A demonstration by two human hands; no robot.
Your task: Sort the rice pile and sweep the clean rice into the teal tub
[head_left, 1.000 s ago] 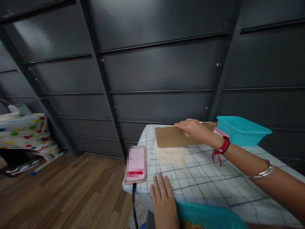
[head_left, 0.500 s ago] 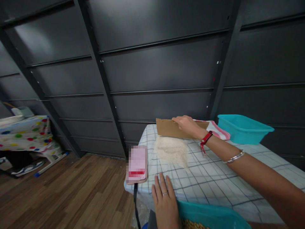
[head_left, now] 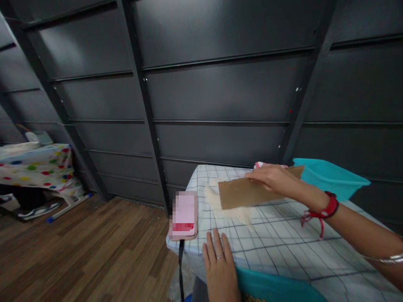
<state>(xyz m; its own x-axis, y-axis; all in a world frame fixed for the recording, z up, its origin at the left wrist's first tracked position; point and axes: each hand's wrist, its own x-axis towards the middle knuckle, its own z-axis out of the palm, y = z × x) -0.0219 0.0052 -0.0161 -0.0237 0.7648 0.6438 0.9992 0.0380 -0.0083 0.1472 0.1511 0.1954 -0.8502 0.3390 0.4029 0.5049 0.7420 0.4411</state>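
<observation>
In the head view, my right hand (head_left: pixel 274 179) grips the top edge of a long brown cardboard strip (head_left: pixel 242 195), which stands on edge over the white grains. Those pale, rice-like grains (head_left: pixel 212 197) lie spread on the checked tablecloth (head_left: pixel 270 243), partly hidden behind the cardboard. My left hand (head_left: pixel 220 266) rests flat at the near edge of the table, fingers slightly apart, holding nothing. Right beside it is the rim of a teal basin (head_left: pixel 277 283) with yellowish kernels inside, mostly cut off by the frame.
A pink phone (head_left: pixel 184 216) with a black strap (head_left: pixel 181 268) lies on the table's left edge. Another teal basin (head_left: pixel 330 178) sits at the back right, near a pink-and-white cloth (head_left: pixel 260 165). A dotted-cloth table (head_left: pixel 34 170) stands far left, before a dark panel wall (head_left: pixel 220 96).
My right hand has brought the cardboard nearer and to the right, over the grains, and tilted it. The grain patch looks disturbed. My left hand stays in place.
</observation>
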